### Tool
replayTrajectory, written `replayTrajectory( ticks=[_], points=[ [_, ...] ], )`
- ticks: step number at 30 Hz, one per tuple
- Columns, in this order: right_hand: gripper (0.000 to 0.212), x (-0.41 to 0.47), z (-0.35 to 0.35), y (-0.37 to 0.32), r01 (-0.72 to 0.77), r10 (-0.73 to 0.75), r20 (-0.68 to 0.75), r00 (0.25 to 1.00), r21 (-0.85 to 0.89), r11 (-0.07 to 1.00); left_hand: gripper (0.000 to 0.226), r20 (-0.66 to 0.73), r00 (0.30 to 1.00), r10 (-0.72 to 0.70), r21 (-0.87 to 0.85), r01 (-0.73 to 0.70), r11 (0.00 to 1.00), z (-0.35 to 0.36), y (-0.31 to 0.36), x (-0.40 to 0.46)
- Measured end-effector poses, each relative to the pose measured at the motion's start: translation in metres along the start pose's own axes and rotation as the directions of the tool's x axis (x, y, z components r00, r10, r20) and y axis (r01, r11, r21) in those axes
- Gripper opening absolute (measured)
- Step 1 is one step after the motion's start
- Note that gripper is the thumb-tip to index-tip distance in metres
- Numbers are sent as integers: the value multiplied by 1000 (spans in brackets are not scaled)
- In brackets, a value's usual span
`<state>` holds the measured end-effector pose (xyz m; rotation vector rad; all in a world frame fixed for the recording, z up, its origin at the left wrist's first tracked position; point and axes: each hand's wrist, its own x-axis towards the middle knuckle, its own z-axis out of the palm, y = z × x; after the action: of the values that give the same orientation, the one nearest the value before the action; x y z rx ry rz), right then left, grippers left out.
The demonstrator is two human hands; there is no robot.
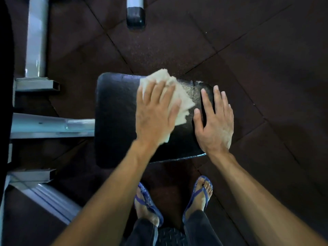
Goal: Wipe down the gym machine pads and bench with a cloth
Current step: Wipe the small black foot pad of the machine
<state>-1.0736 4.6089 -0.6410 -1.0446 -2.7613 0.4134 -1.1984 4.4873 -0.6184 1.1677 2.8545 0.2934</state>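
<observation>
**Black pad under a pale cloth**

Black and worn, the seat pad (117,119) sits in the middle, fixed to a white metal frame (51,126) on the left. A cream cloth (179,96) lies on the pad's far half. The left hand (156,114) presses flat on the cloth with fingers straight and spread. The right hand (215,121) rests open on the pad's right edge, holding nothing. The pad's right part looks scuffed or perhaps damp. Blue sandals (197,197) stand on the dark rubber floor (257,59) nearby.
</observation>
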Motion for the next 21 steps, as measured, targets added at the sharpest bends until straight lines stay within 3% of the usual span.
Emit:
replayTrajectory(
  ticks=[6, 11, 14, 16, 21],
  points=[
    [52, 0, 1, 0, 2, -2, 2, 1000, 27, 1000, 49, 16, 1000, 16, 24, -17, 1000, -12, -50, -94],
    [53, -1, 1, -4, -19, 19, -12, 1000, 2, 1000, 44, -31, 997, -76, -58, 74, 996, -21, -101, -52],
    [53, 0, 2, -3, -24, 24, 2, 1000, -10, 1000, 47, -37, 993, -115, -35, 114, 993, -18, -84, 13],
    [53, 0, 2, -3, -13, 13, 5, 1000, -4, 1000, 52, 15, 998, -56, 16, 55, 998, -12, -53, 37],
    [53, 0, -1, 3, 21, -22, 22, 1000, 11, 1000, 54, 60, 998, 37, 25, -39, 999, -5, -8, -24]
  ],
)
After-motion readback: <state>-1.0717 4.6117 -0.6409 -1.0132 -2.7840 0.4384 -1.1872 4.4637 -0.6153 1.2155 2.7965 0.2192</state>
